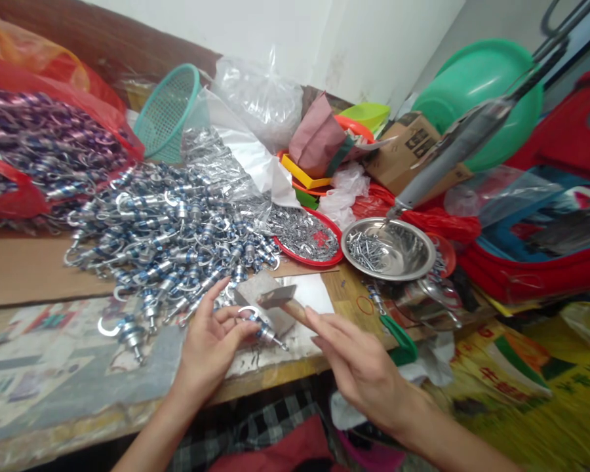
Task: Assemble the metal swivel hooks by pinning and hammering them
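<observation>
Between thumb and fingers my left hand (215,341) pinches a small metal hook fitting (261,328) with blue bands, its thin tip pointing right. My right hand (356,360) is closed round the wooden handle of a small hammer (279,298). The hammer's dark head is just above and beside the fitting; I cannot tell whether they touch. Below the head lies a grey block (260,288) on a white sheet (317,295). A big heap of similar hook fittings (177,229) spreads behind my left hand, and one loose fitting (130,335) lies nearer the front edge.
A red tray (337,259) of small metal parts and a steel bowl (425,259) with pins stand behind my hands. A grey tool (452,154) hangs over the bowl. A red bag (128,124) with purple fittings is at left, beside a turquoise basket (164,118). Green-handled tool (403,341) lies right.
</observation>
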`<move>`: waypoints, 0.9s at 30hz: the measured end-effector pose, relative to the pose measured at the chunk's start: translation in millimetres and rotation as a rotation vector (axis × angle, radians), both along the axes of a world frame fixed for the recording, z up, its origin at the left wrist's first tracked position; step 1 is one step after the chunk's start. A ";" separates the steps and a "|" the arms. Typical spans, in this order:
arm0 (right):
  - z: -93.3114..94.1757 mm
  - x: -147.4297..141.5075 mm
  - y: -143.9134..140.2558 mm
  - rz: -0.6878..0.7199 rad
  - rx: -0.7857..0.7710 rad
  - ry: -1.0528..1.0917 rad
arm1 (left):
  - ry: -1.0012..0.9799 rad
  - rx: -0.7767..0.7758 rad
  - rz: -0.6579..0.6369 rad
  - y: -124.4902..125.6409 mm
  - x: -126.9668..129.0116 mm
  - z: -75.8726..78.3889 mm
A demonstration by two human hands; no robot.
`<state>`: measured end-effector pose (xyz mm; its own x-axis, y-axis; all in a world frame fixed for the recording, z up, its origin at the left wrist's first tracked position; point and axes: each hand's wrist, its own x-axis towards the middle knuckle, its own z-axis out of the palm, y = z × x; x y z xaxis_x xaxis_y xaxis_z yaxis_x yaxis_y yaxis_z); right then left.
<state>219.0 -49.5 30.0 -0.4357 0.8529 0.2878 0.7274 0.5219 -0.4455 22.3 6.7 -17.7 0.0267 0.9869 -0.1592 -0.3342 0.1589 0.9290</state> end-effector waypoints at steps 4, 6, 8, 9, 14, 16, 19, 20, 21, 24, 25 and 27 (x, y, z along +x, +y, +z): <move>-9.1 6.9 -0.2 -0.046 -0.084 0.111 | 0.003 -0.004 0.018 -0.5 -0.3 -2.0; -15.0 13.4 8.5 -0.164 -0.123 0.187 | 0.025 -0.017 0.022 -1.4 -0.5 -2.2; -21.7 20.6 22.8 -0.288 -0.165 0.209 | 0.101 -0.017 0.031 -2.9 -1.1 -1.1; -25.0 23.9 31.3 -0.323 -0.199 0.192 | 0.158 -0.009 0.033 -3.7 -1.7 -0.3; -34.8 32.9 87.2 -0.310 -0.167 -0.119 | 0.410 0.119 0.051 -3.8 -5.2 1.2; -35.0 35.3 117.5 -0.386 -0.069 -0.204 | 0.457 0.221 0.090 -1.2 -5.9 0.2; -35.2 39.2 164.2 -0.479 -0.029 -0.271 | 0.505 0.326 0.119 2.8 -6.1 -0.4; -35.6 40.1 176.9 -0.489 -0.036 -0.304 | 0.519 0.334 0.109 3.6 -6.2 0.0; -36.3 40.7 187.1 -0.494 -0.046 -0.337 | 0.533 0.334 0.087 4.1 -6.6 0.8; -37.3 41.4 200.6 -0.498 -0.056 -0.418 | 0.561 0.304 0.030 3.6 -8.5 4.0; -36.9 41.8 200.1 -0.501 -0.051 -0.436 | 0.565 0.292 0.024 3.1 -9.3 5.1; -34.8 43.6 194.4 -0.514 -0.034 -0.458 | 0.575 0.281 0.016 1.7 -11.0 6.6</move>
<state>262.6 144.9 -4.9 -0.0451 0.9891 0.1404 0.9977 0.0517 -0.0438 11.4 8.4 -11.1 -0.0012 0.9926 0.1210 0.2296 -0.1175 0.9662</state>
